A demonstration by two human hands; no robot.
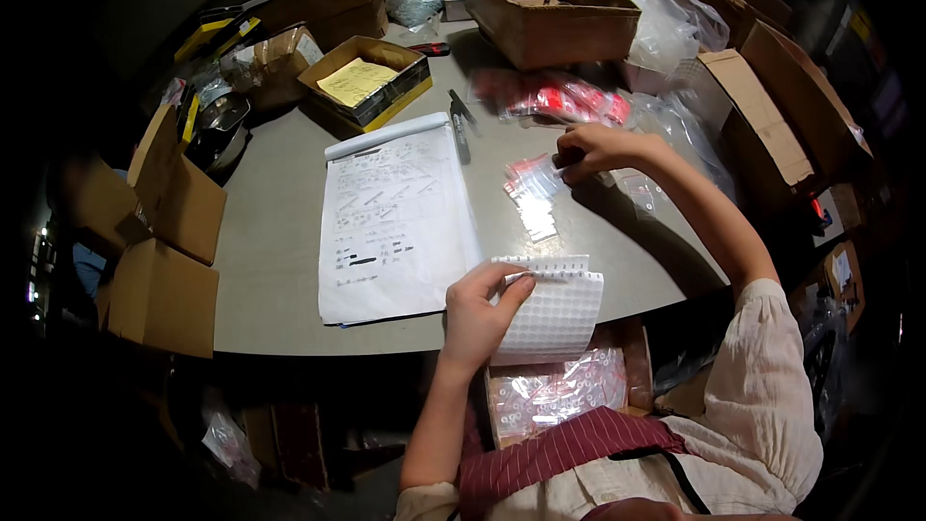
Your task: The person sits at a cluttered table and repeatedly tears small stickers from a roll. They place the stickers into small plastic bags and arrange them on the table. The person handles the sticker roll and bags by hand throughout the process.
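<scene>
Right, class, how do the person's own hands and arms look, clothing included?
The left hand and right hand wear no gloves. Both forearms are uncovered. The right sleeve is loose cream cloth, gathered at its edge; the left sleeve barely shows.

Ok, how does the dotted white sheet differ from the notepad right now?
The dotted white sheet is held up in the left hand at the near edge of the table; the notepad lies on the tabletop.
The sheet bears rows of round marks; the notepad's page carries writing and small diagrams.
The sheet looks smaller than the notepad.
Both are mostly white with dark markings.
</scene>
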